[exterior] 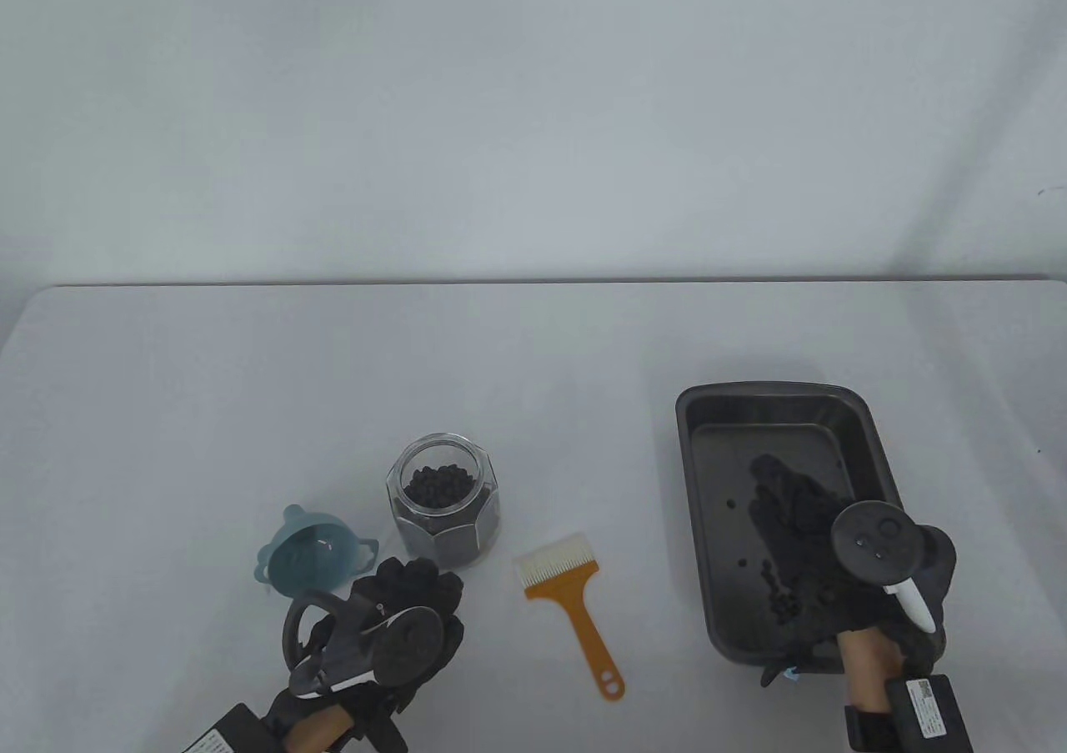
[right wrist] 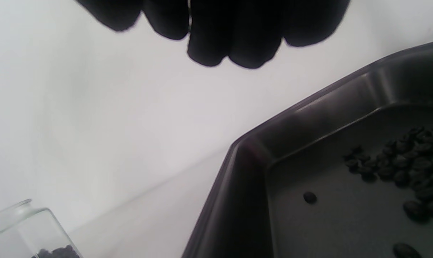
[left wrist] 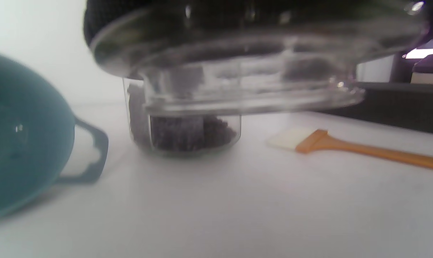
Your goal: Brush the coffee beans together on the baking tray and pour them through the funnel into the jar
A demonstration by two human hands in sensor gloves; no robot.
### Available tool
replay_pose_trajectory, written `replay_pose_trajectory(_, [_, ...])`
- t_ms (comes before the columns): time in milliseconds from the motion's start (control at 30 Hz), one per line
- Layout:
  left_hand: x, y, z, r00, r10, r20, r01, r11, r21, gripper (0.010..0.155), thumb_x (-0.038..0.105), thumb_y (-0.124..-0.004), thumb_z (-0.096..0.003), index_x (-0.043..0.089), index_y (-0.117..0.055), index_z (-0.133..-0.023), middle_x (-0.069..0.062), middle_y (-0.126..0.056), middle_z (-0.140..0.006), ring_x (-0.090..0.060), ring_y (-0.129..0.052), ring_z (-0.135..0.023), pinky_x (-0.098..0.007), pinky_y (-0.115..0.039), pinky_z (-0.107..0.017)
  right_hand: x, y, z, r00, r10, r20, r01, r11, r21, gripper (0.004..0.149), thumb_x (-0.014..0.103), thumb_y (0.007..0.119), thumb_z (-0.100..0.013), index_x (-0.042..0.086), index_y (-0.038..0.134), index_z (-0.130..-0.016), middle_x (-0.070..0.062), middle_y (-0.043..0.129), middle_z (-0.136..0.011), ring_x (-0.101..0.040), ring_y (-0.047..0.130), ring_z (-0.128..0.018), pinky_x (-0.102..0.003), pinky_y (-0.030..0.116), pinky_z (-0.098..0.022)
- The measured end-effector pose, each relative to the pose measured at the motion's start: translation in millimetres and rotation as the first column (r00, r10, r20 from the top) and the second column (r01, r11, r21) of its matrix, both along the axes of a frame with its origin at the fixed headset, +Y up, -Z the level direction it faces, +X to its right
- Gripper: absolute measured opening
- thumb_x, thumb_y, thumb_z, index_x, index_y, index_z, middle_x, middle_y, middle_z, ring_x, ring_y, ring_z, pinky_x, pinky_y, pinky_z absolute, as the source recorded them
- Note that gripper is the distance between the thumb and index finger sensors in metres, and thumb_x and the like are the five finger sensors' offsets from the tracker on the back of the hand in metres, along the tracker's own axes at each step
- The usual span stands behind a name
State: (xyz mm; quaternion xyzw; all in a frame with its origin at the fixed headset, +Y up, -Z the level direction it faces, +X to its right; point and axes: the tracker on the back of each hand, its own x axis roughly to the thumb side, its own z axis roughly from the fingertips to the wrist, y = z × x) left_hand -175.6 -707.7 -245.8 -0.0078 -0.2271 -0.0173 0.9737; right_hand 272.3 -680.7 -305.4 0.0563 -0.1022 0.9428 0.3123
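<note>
The dark baking tray (exterior: 692, 486) (right wrist: 309, 104) sits at the right with coffee beans (exterior: 779, 599) (right wrist: 399, 161) scattered in it. My right hand (exterior: 792, 511) hovers over the tray, its fingers (right wrist: 220, 36) loosely extended and holding nothing. The glass jar (exterior: 442, 503) (left wrist: 188, 132) (right wrist: 23, 229) stands uncovered, part full of beans. A teal funnel (exterior: 313, 557) (left wrist: 23, 136) lies on the table to its left. My left hand (exterior: 408, 590), just in front of the jar, grips a clear jar lid (left wrist: 238, 71) from above. The orange-handled brush (exterior: 575, 603) (left wrist: 345, 147) lies between jar and tray.
The white table's far edge (exterior: 533, 284) runs across the middle of the table view, with a plain wall behind. A few stray beans (exterior: 731, 504) lie apart on the tray floor.
</note>
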Motion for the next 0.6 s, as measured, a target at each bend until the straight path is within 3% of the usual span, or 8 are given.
replay_pose_trajectory(133, [0.2,-16.6,-7.6,1.0,-0.011,-0.02,0.01,0.999,-0.041,0.06,0.063,-0.066,-0.049,0.029,-0.068,-0.099,-0.007,-0.074,-0.1,-0.029,-0.087,-0.08,-0.046,-0.084,-0.051,0.2,-0.3,-0.1,1.0,0.002,0.002,-0.002,1.0,-0.004,0.053,0.045,0.068,-0.049,0.029,0.064,-0.1,-0.008,0.08,-0.092,-0.032,0.084,-0.078,-0.054,0.071,-0.06])
replay_pose_trajectory(600, [5.9,-40.4,-4.7,0.995,-0.097,-0.017,0.095,0.993,-0.072,0.063,0.064,-0.066,-0.0495,0.028,-0.063,-0.101,-0.007,-0.069,-0.102,-0.029,-0.085,-0.083,-0.045,-0.083,-0.054,-2.4,0.3,0.3,1.0,0.004,-0.005,-0.004,1.0,-0.003,0.053,0.045,0.068,-0.049,0.029,0.064,-0.1,-0.008,0.08,-0.092,-0.032,0.084,-0.078,-0.054,0.071,-0.06])
